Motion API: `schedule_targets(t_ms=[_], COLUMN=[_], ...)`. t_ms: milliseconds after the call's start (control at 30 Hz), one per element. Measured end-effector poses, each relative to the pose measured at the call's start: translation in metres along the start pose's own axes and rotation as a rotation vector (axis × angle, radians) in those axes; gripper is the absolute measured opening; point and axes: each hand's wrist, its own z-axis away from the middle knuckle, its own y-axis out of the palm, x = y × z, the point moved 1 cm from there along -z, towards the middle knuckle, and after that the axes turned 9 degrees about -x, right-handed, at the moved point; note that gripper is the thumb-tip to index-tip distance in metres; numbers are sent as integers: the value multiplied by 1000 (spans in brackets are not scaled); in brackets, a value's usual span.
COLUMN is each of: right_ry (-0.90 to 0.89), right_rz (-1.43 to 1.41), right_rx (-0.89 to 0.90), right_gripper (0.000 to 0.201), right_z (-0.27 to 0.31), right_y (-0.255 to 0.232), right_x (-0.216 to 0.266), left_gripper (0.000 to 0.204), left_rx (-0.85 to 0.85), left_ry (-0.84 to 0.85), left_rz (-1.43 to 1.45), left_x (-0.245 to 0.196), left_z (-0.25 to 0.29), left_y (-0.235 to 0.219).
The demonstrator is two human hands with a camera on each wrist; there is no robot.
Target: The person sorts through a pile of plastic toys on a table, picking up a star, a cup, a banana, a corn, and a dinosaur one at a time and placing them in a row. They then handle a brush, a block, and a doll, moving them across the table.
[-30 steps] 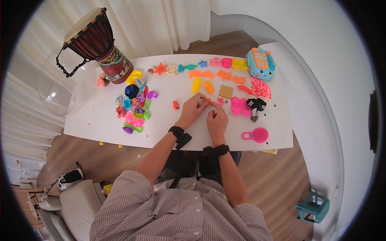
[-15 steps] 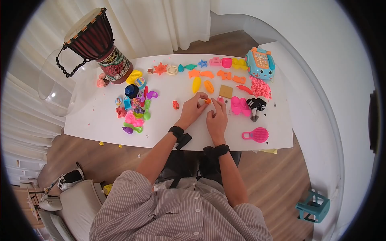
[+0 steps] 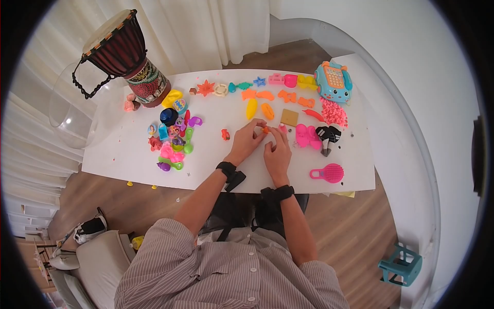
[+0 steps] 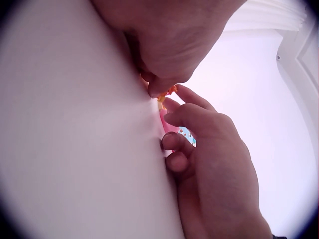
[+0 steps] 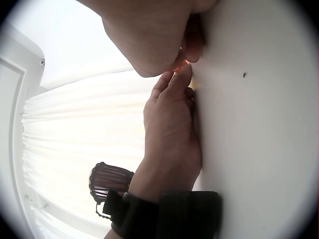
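Observation:
My left hand (image 3: 247, 141) pinches a small orange piece (image 3: 265, 130) just above the white table (image 3: 206, 159). From the other side my right hand (image 3: 278, 156) reaches in, its index fingertip right at the piece and its thumb held apart below. The left wrist view shows a ragged orange edge (image 4: 172, 90) beyond the left fingertips, and the right hand (image 4: 214, 149) with its lower fingers curled near the tabletop. Fingers hide most of the piece, so I cannot tell its exact shape. A small red-orange toy (image 3: 225, 134) lies left of the hands.
Behind the hands lie a yellow mould (image 3: 251, 109), an orange oval mould (image 3: 267, 111) and a tan square (image 3: 289, 117). Pink moulds (image 3: 307, 137) and a pink hairbrush (image 3: 328, 173) are at right, a toy phone (image 3: 334, 82) behind. Mixed toys (image 3: 175, 134) and a drum (image 3: 123, 56) occupy the left.
The right index finger drew slightly away from the orange piece, then came back to it. The piece has turned a little in the left fingertips; both arms stay put.

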Motion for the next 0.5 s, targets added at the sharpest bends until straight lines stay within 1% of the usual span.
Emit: schedule_targets(t_ms=[300, 500], right_ry=[3, -34], right_rz=[-7, -12], right_rx=[18, -13], right_gripper=[48, 48], right_z=[0, -1], right_y=[-1, 0], right_x=[2, 0], left_gripper=[34, 34], left_rx=[10, 12], left_ry=[12, 20], left_rz=[-24, -24], left_x=[0, 0], left_z=[0, 1], left_y=[0, 0])
